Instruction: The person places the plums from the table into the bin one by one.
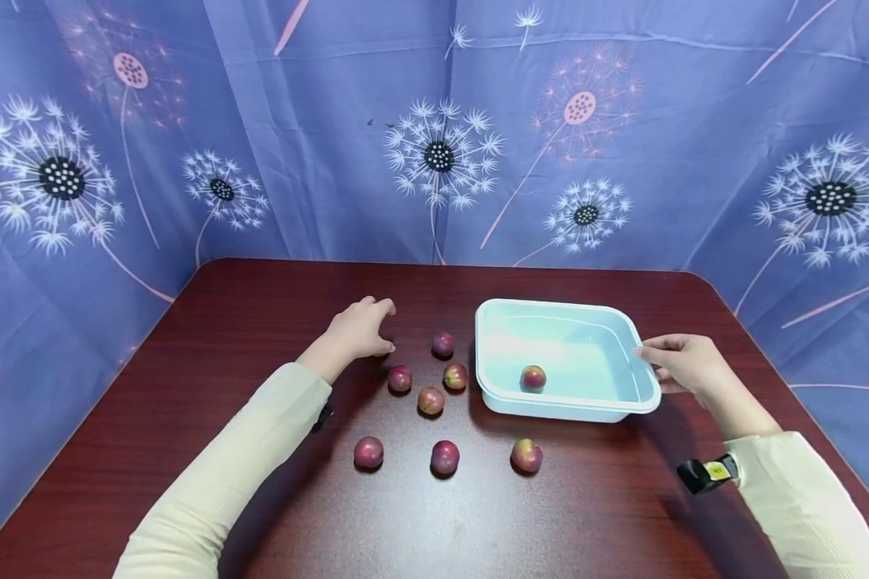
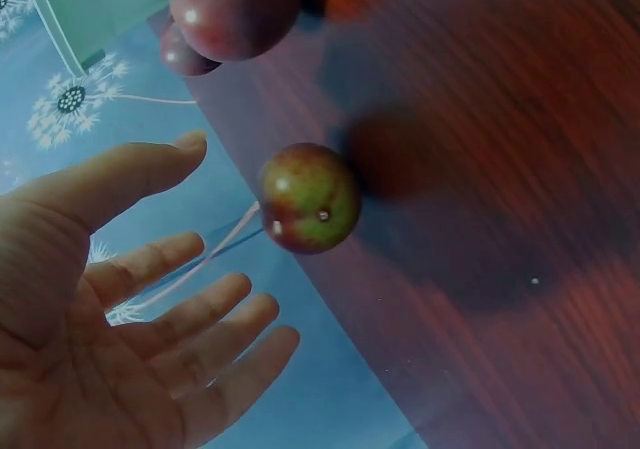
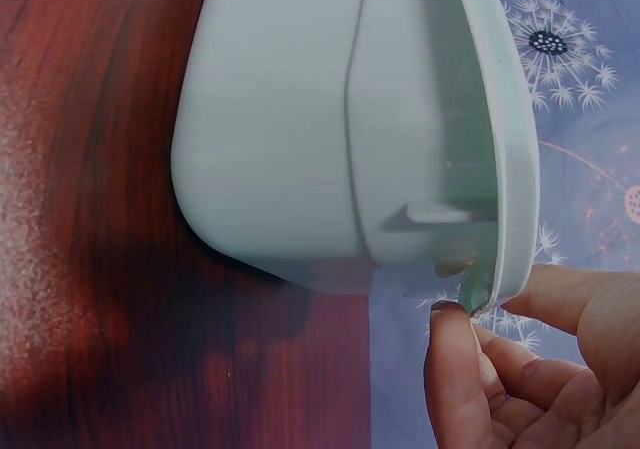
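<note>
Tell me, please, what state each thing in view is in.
Light-blue plastic tub: upright, open-topped, one plum inside.
Seven other plums: unpeeled, lying on the wood-grain table.
Left hand: holding nothing, near the plums.
Right hand: pinching the tub's rim.
Dandelion-print cloth: hanging, creased.

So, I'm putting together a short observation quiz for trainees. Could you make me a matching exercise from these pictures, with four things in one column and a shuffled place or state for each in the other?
Things
1. Left hand
2. Right hand
3. Pale blue tub
4. Dandelion-print cloth

Places and states
A. Grips a rim between thumb and fingers
B. Hangs beyond the far edge of the table
C. Holds nothing
D. Has one round fruit lying inside

Right pairs: 1-C, 2-A, 3-D, 4-B
</note>
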### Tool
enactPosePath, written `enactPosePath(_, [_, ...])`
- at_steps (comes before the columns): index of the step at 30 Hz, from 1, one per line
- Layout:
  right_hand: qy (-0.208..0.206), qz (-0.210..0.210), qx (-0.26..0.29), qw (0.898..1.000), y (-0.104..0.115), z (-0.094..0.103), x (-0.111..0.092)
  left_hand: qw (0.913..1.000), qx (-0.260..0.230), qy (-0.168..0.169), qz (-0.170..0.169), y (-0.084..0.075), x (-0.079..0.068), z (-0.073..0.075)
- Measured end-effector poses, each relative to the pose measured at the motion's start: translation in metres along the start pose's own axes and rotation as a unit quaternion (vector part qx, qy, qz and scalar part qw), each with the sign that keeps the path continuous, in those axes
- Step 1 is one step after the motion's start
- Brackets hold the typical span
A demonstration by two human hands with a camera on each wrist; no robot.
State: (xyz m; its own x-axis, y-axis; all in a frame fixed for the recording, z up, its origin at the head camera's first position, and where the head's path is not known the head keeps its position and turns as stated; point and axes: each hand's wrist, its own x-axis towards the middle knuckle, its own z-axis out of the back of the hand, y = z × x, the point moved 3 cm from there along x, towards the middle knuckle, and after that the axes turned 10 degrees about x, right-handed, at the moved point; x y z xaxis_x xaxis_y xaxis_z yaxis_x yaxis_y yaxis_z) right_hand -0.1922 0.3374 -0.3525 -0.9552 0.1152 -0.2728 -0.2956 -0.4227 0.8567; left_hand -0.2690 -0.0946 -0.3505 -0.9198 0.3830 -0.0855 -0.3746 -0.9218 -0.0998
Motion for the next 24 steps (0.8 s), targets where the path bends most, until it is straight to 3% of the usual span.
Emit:
enactPosePath(7, [0.000,-0.003,0.000,1.000,0.000,0.001,0.001,0.9999,-0.014,0.000,-0.004,0.002,0.000,-0.001])
enactPosePath(14, [0.000,-0.002,0.001,1.000,-0.001,0.000,0.001,0.9993,-0.032,0.021,-0.004,0.003,0.003,-0.006])
enactPosePath(24, [0.001,-0.011,0.006,1.000,0.000,0.001,0.001,0.9947,-0.094,0.043,0.005,0.012,0.009,-0.016])
